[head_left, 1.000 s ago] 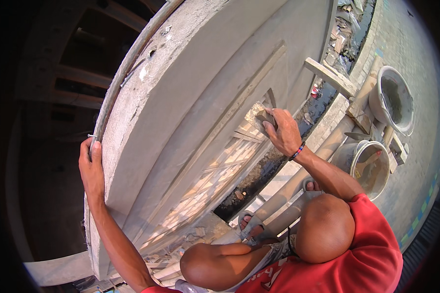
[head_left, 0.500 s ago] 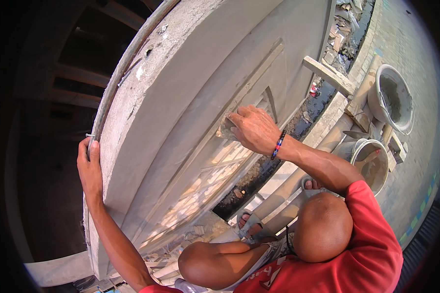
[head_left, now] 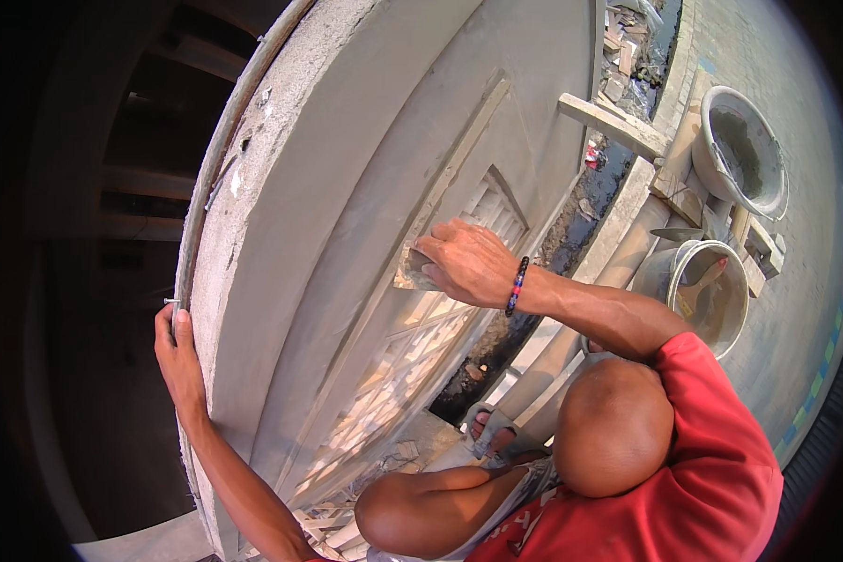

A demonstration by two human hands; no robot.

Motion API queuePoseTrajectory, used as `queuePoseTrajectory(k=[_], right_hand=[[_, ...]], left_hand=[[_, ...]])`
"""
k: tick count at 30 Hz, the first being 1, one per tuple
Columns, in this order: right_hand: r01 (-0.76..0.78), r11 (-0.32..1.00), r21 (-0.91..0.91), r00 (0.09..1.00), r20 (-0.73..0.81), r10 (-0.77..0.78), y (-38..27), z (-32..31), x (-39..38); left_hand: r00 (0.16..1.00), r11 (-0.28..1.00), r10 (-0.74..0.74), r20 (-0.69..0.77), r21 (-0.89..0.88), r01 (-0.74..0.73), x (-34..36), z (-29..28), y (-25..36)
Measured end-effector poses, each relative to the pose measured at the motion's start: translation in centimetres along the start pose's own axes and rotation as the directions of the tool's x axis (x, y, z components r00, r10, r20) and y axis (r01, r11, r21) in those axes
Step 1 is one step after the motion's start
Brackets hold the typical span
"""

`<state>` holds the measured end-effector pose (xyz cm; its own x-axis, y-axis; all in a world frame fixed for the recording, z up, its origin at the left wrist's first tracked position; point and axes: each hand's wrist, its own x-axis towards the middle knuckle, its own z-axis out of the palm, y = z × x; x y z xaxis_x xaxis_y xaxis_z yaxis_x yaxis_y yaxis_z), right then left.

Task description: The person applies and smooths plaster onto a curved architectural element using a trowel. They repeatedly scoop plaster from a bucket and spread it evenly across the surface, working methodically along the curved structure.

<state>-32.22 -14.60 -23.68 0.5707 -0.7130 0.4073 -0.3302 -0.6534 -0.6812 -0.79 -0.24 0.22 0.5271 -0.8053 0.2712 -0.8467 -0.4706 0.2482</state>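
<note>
My right hand [head_left: 470, 264] is closed round a small flat greyish piece [head_left: 412, 270], mostly covered by the fingers, whose kind I cannot make out. It presses this against a narrow raised ledge [head_left: 459, 159] on the smooth grey plastered wall [head_left: 347, 234], above a recessed opening with slats [head_left: 496, 206]. Out to the left, my left hand [head_left: 180, 361] grips the rough outer edge of the wall. Its fingers and thumb hook over a long thin rod [head_left: 197, 206] that runs along this edge, just below a protruding nail [head_left: 170, 301].
Bamboo poles and planks [head_left: 618, 211] lie beneath me. A wide tub of grey mix [head_left: 740, 150] and a pail with a brush [head_left: 707, 295] stand at the right, a trowel [head_left: 679, 233] between them. A wooden beam [head_left: 613, 126] juts from the wall over a dark ditch [head_left: 595, 201].
My right hand has shifted slightly down and left along the ledge with the greyish piece. My left hand keeps its hold on the edge; the view has shifted a little.
</note>
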Motion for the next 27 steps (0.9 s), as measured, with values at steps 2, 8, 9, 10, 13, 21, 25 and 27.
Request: queuePoseTrajectory(k=[2,8,9,10,13,21,25,27], right_hand=[[-0.053,0.993,0.102,0.996,-0.062,0.06,0.9,-1.1,-0.4],[-0.497,0.723,0.48,0.703,-0.266,0.66,8.6,-3.2,1.5],[-0.528,0.662,0.533,0.646,-0.254,0.72,8.9,-2.3,1.5],[-0.525,0.606,0.597,0.618,-0.222,0.754,8.7,-1.0,1.6],[-0.533,0.582,0.614,0.679,-0.099,0.727,5.6,3.4,-0.5],[-0.48,0.267,0.836,0.765,0.251,0.593,2.8,2.8,-3.2],[-0.435,0.118,0.893,0.634,0.211,0.744,7.8,-1.9,-2.1],[-0.312,0.099,0.945,0.559,0.099,0.824,10.3,-3.1,-0.9]], left_hand=[[1.0,1.0,0.006,-0.004,-0.005,-0.006,0.0,0.0,-0.2],[1.0,1.0,0.014,0.025,-0.02,-0.014,0.2,-0.1,-1.1],[1.0,1.0,0.013,0.019,-0.023,-0.012,0.2,-0.1,-1.1],[1.0,1.0,0.011,0.018,-0.009,-0.011,0.3,-0.1,-1.1],[0.999,0.999,0.044,0.011,0.004,-0.044,0.3,-0.1,-0.9],[0.999,0.999,0.045,-0.002,-0.008,-0.045,0.1,-0.1,-1.1],[1.0,0.999,0.028,0.013,-0.021,-0.027,0.2,-0.1,-1.2],[1.0,1.0,0.022,0.016,-0.013,-0.021,0.2,-0.1,-1.2]])
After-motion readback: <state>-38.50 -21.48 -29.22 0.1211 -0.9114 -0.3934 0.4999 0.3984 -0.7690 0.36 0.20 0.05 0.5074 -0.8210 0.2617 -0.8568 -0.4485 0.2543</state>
